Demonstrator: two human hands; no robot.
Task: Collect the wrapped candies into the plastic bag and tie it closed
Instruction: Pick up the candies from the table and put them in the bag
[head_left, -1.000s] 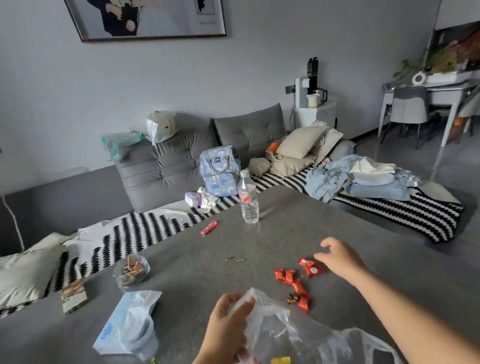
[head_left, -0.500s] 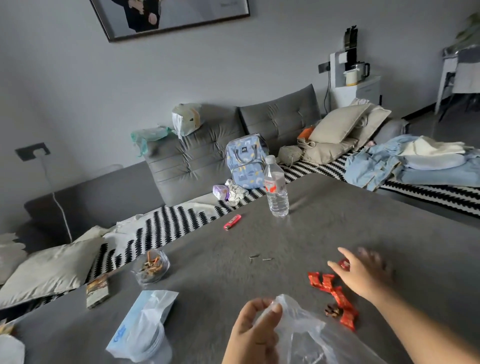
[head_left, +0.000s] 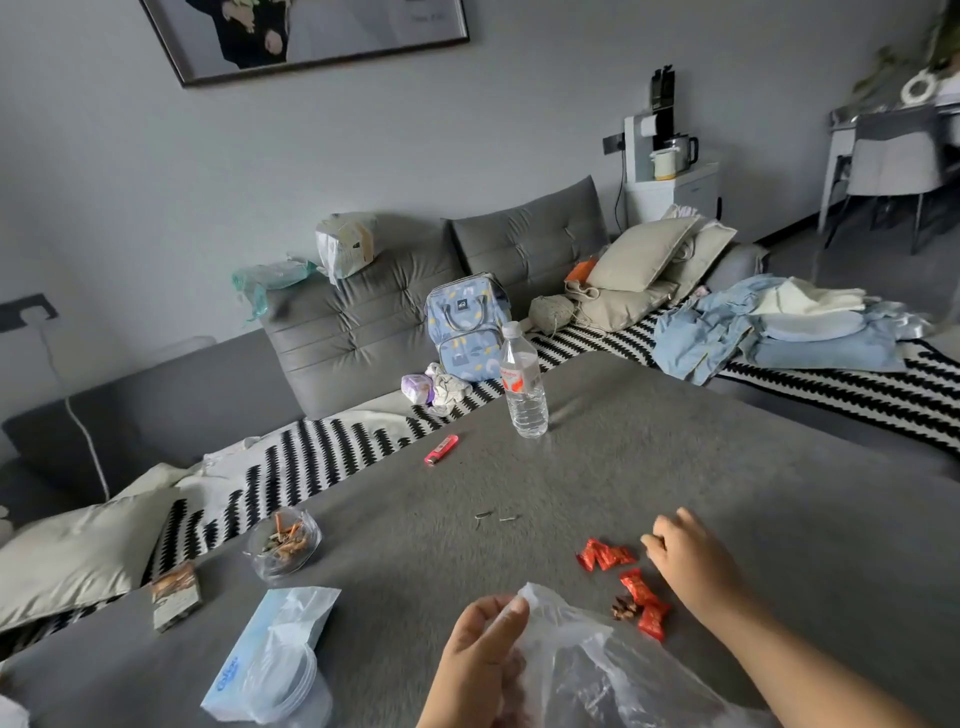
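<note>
Several red wrapped candies lie on the grey table: a pair (head_left: 605, 555), one (head_left: 635, 583) nearer me, and another (head_left: 652, 619) by the bag. A small brown piece (head_left: 622, 608) sits among them. My left hand (head_left: 480, 662) pinches the rim of the clear plastic bag (head_left: 597, 670) at the bottom edge and holds it up. My right hand (head_left: 688, 564) rests just right of the candies, fingers curled down and pinched over the rightmost candy, which they hide.
A water bottle (head_left: 523, 382) and a pink lighter (head_left: 441, 449) stand farther back on the table (head_left: 753, 467). To the left are a glass ashtray (head_left: 283, 543), a tissue pack (head_left: 270, 660) and a small box (head_left: 175, 595). Behind is a cluttered sofa (head_left: 363, 322).
My right hand has closed its fingers down over the rightmost red candy, which no longer shows. The head view swung left, then back. My left hand keeps hold of the bag.
</note>
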